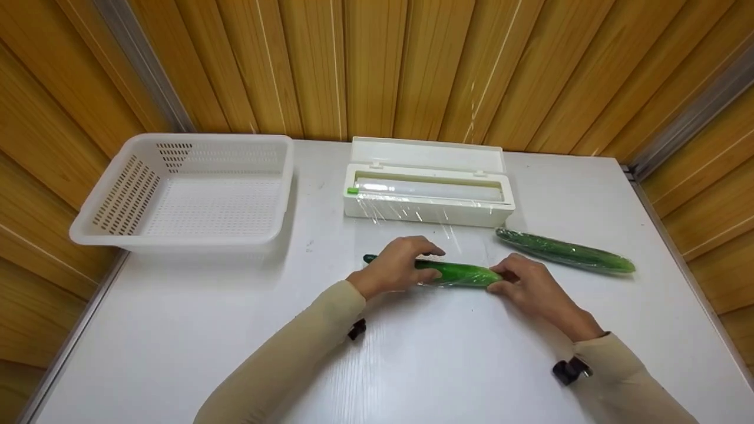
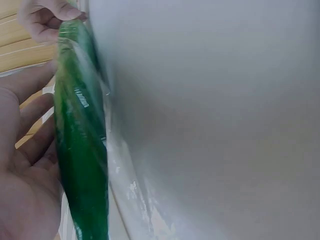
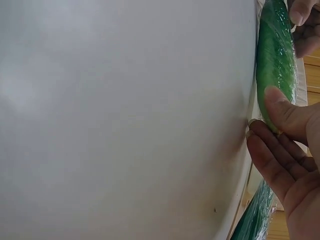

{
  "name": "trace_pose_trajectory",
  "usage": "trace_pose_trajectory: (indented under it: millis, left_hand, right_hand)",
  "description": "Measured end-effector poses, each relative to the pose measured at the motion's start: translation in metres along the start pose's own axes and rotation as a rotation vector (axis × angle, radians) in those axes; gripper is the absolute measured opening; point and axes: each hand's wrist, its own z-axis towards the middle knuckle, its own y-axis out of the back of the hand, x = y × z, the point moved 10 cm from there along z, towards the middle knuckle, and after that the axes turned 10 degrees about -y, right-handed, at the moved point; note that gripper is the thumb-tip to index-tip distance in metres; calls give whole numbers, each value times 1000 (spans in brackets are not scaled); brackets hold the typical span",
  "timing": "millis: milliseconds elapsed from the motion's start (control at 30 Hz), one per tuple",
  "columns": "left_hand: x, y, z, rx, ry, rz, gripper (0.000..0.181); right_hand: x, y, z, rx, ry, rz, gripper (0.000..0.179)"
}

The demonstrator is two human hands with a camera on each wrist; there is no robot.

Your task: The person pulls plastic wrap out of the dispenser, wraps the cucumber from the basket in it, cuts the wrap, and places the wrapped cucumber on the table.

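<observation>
A green cucumber (image 1: 462, 274) with clear cling film around it lies crosswise on the white table (image 1: 436, 359). My left hand (image 1: 397, 268) straddles its left part, thumb on the near side and fingers curved over the far side. At the pale right end, my right hand (image 1: 527, 288) pinches the tip between thumb and fingers. In the left wrist view, film (image 2: 132, 185) trails loosely from the cucumber (image 2: 82, 130). A strip of film runs back to the roll (image 1: 430, 189) in a white dispenser box (image 1: 430, 213), whose lid stands raised.
Another film-wrapped cucumber (image 1: 565, 251) lies at the right, beyond my right hand. A white perforated plastic basket (image 1: 177, 240) stands at the back left. Wood-patterned panels (image 1: 377, 70) rise behind the table and along both sides.
</observation>
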Motion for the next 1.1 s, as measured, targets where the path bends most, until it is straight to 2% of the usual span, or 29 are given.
trace_pose_trajectory:
  millis: [100,200,267,333,467,600,733,867,1100]
  left_hand:
    - [-5,22,-11,-100,-37,-11,30]
    - [-7,45,-29,-174,-48,-21,19]
    - [-4,55,-45,-172,-29,-18,12]
    - [2,60,-60,-137,-1,0,8]
    - [15,58,-86,-23,86,39,10]
    - [26,53,-104,45,182,88,22]
    - [31,50,-109,50,229,136,18]
    - [34,48,-108,35,247,132,8]
    - [36,46,-110,43,260,186,11]
  right_hand:
    - [0,0,0,2,-8,0,24]
    - [-1,-1,1,9,-13,-6,25]
    - [-1,-3,3,17,-9,-6,26]
    - [-1,-4,3,22,-7,-5,26]
    - [-2,-2,1,21,-17,-4,25]
    - [-2,-2,2,29,-27,-11,25]
    - [-3,-2,2,36,-45,-14,25]
    - [-4,-2,1,41,-57,3,24]
    - [-3,-2,1,47,-49,27,23]
